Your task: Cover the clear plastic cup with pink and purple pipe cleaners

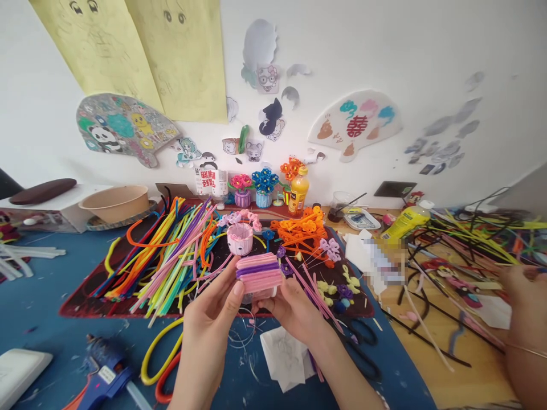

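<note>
Between my two hands is a small clear cup wrapped with pink and purple pipe cleaners (258, 273), lying tilted on its side. My left hand (209, 313) grips its left end, the thumb pressed along the lower edge. On the right end, the fingers of my right hand (294, 310) are curled around the cup's rim and underside. Just behind the cup stands a finished-looking pale pink pipe-cleaner pot (240, 239) with a small face. Loose pink pipe cleaners (314, 290) lie to the right of my hands.
A pile of coloured pipe cleaners (171, 256) covers the dark mat's left side; orange pipe-cleaner pieces (299, 233) lie right. A blue glue gun (105, 370) and scissors (363, 341) are near. Another person's hand (527, 319) is at the right edge. Juice bottle (298, 191) stands behind.
</note>
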The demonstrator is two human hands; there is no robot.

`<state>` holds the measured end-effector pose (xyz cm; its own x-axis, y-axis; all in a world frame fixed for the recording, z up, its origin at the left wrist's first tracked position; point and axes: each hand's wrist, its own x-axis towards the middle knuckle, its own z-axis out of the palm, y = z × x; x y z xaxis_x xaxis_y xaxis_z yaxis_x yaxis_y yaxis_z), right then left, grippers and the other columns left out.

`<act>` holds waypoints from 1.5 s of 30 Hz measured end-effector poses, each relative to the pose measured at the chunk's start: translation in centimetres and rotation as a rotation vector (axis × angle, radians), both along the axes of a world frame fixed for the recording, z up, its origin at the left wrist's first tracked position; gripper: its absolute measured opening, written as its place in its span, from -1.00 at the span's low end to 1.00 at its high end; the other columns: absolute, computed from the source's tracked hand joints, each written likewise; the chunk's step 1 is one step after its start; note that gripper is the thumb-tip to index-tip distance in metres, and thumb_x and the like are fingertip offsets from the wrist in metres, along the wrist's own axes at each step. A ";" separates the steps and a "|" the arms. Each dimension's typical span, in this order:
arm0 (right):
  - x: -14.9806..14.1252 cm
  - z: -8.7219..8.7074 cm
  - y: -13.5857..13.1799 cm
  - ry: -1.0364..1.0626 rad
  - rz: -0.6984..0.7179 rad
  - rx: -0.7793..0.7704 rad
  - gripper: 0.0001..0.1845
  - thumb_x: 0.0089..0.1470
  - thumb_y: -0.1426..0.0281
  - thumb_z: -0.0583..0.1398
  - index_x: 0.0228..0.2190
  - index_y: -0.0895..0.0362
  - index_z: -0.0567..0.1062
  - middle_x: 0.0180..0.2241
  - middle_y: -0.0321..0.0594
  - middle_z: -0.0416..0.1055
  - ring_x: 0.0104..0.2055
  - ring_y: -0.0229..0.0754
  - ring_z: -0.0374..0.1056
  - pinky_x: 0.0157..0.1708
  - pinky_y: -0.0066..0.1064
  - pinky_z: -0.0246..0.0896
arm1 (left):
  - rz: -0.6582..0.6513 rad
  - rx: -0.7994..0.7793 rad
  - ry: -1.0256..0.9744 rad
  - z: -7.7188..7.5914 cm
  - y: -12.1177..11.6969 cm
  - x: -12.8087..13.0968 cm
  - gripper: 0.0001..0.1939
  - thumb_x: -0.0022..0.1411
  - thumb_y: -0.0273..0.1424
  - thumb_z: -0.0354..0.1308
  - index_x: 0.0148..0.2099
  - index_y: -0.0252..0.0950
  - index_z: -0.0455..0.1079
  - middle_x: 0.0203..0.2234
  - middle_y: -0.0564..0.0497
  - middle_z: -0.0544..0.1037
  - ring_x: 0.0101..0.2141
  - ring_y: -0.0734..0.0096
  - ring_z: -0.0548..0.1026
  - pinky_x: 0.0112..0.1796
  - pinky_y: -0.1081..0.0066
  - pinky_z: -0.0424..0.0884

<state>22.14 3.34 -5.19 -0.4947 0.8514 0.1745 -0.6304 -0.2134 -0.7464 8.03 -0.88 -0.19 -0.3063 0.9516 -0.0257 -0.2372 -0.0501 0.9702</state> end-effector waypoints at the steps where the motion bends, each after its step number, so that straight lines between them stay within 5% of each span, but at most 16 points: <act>1: 0.0 0.0 0.0 -0.001 0.008 -0.002 -0.50 0.14 -0.03 0.25 -0.20 0.14 0.68 -0.34 -0.10 0.62 -0.33 -0.15 0.51 -0.19 -0.33 0.46 | -0.002 0.007 -0.004 0.1 0.0 -0.1 -0.54 0.08 -0.20 0.40 0.05 -0.09 0.55 0.04 0.03 0.59 0.10 0.19 0.51 -0.01 0.46 0.51; 4: 0.1 0.2 0.0 -0.011 0.034 0.004 -0.38 0.09 -0.14 0.21 -0.21 0.15 0.68 -0.36 -0.08 0.61 -0.33 -0.12 0.51 -0.20 -0.29 0.47 | -0.007 0.020 -0.004 0.0 -0.1 -0.1 -0.56 0.08 -0.20 0.40 0.04 -0.08 0.55 0.03 0.04 0.60 0.09 0.19 0.51 -0.03 0.47 0.52; 9: -0.2 0.5 -0.2 -0.087 -0.005 0.027 -0.52 0.00 -0.03 0.35 -0.31 0.15 0.70 -0.47 -0.12 0.58 -0.41 -0.10 0.50 -0.28 -0.24 0.46 | -0.055 0.068 0.024 -0.7 -0.3 -0.3 -0.57 0.11 -0.22 0.38 0.05 -0.09 0.55 0.03 0.02 0.60 0.09 0.14 0.51 -0.01 0.39 0.52; 19: -0.7 -0.1 -0.5 -0.107 -0.140 -0.117 -0.60 -0.15 0.06 0.47 -0.44 0.14 0.67 -0.56 -0.28 0.49 -0.56 -0.33 0.31 -0.49 -0.50 0.26 | -0.055 0.036 0.302 -1.3 -0.7 0.0 -0.51 0.18 -0.12 0.29 0.15 -0.03 0.47 0.15 0.07 0.51 0.18 0.11 0.42 0.16 0.17 0.37; 30: -0.7 -0.1 -0.6 -0.055 -0.142 -0.150 -0.65 -0.17 0.11 0.49 -0.45 0.13 0.67 -0.52 -0.26 0.52 -0.50 -0.27 0.38 -0.41 -0.43 0.31 | -0.032 0.069 0.405 -2.0 -0.8 0.7 -0.49 0.20 -0.15 0.27 0.21 0.08 0.39 0.21 0.12 0.46 0.22 0.13 0.38 0.19 0.14 0.35; 39: -0.5 -0.3 -0.6 0.006 -0.108 -0.156 -0.61 -0.21 0.16 0.52 -0.32 0.08 0.68 -0.50 -0.29 0.54 -0.51 -0.32 0.38 -0.42 -0.49 0.32 | 0.019 0.130 0.400 -2.1 -0.8 1.0 -0.55 0.18 -0.21 0.30 0.14 0.05 0.47 0.14 0.10 0.53 0.17 0.15 0.45 0.16 0.21 0.40; 45: -0.2 -0.1 -0.5 -0.033 -0.088 -0.117 -0.57 -0.26 0.08 0.51 -0.47 0.16 0.63 -0.56 -0.29 0.44 -0.55 -0.31 0.25 -0.53 -0.48 0.18 | 0.026 0.150 0.268 -2.4 -0.8 1.5 -0.56 0.10 -0.23 0.38 0.07 -0.01 0.53 0.08 0.04 0.58 0.14 0.12 0.47 0.13 0.23 0.43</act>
<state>21.99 2.85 -5.33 -0.4207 0.9055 0.0561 -0.6262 -0.2451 -0.7402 9.56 -1.66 -2.59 -0.3072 0.9306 0.1990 0.0295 -0.1997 0.9794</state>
